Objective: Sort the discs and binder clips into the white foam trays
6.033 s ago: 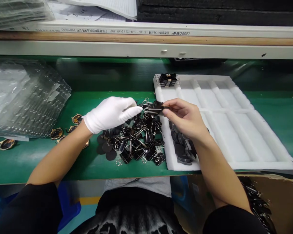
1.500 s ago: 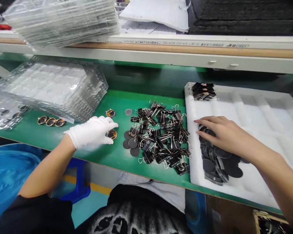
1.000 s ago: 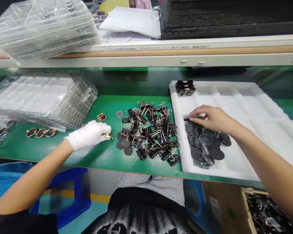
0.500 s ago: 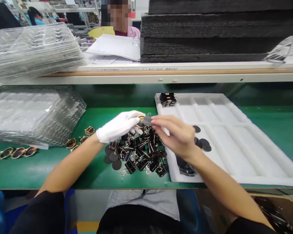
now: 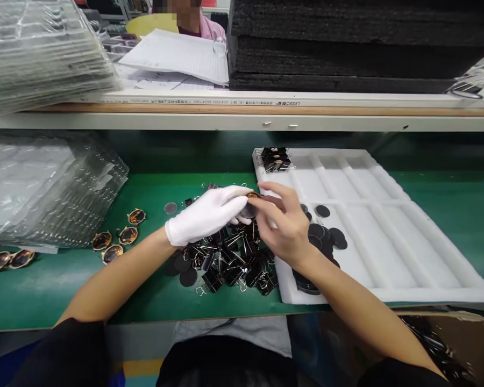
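Note:
My left hand, in a white glove, is closed on a small round gold-rimmed piece. My bare right hand touches the same piece, its thumb and fingers pressed at the piece's edge. A dark disc shows just below the rim, between the hands. Beneath them lies a heap of black binder clips, with dark round discs at its left side. Several gold-rimmed round pieces rest on the green table to the left. More black discs lie on the white foam tray at the right.
Stacked clear plastic trays stand at the left. A shelf edge crosses behind the work area and carries a thick stack of black foam. Across the shelf sits a person in pink. Binder clips sit on the tray's far left corner.
The view has shifted and tilted down slightly. My right fingers have moved onto the gold-rimmed piece, and the dark disc they held now lies against it.

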A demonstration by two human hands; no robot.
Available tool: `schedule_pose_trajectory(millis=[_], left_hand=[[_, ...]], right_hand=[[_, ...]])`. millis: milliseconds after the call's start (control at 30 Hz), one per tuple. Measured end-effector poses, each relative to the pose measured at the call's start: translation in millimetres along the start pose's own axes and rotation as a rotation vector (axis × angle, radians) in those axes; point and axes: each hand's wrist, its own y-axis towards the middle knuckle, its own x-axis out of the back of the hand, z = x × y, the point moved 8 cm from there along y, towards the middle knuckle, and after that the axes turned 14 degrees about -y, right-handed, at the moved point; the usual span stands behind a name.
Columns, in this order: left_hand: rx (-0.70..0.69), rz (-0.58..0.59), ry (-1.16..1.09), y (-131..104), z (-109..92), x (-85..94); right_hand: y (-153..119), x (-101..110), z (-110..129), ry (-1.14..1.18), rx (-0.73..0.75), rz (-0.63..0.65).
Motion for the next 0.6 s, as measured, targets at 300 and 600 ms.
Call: schedule_pose_trajectory(millis=[300, 600], left_hand=[[0.072, -0.357, -0.167, 0, 25, 23.9], [-0.106, -0.316, 0.13, -5, 5, 17.7]], right_hand=[[-19, -39, -42, 0.68, -0.681, 0.244], [-27, -48, -50, 0.83, -0.852, 0.23]])
